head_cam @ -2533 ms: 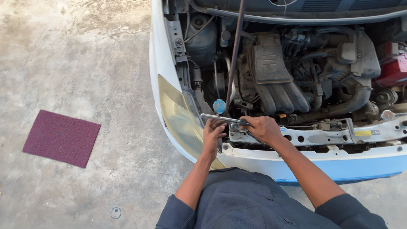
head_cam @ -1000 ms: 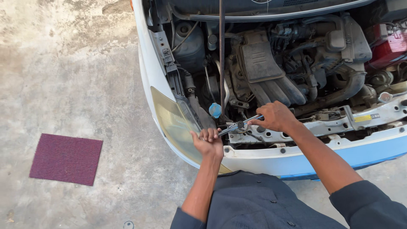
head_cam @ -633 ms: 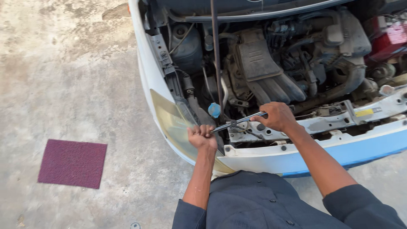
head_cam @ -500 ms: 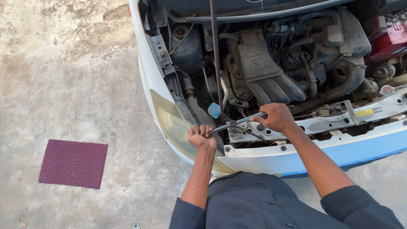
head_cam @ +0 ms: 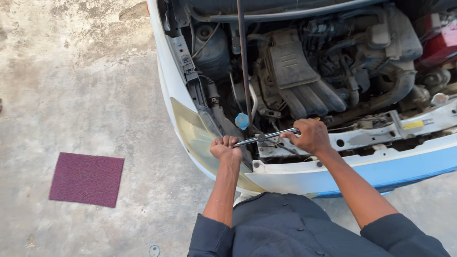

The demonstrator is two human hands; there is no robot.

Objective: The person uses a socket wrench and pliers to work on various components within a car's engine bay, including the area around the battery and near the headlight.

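I stand at the front of a white car with its engine bay (head_cam: 309,71) exposed. A long metal wrench bar (head_cam: 266,137) lies across the front crossmember (head_cam: 381,135) near the headlight (head_cam: 195,138). My left hand (head_cam: 225,147) is closed on the bar's left end. My right hand (head_cam: 309,135) grips its right end, beside the engine's black intake manifold (head_cam: 304,93). A blue fluid cap (head_cam: 242,121) sits just above the bar.
A hood prop rod (head_cam: 243,71) rises in front of the engine. A red battery cover (head_cam: 440,40) is at the far right. A maroon square mat (head_cam: 87,178) lies on the concrete floor to the left. The white and blue bumper (head_cam: 362,173) is against my body.
Both hands have kept hold of the bar while it swung; its left end has dropped and its right end risen slightly. The view has shifted a little to the left.
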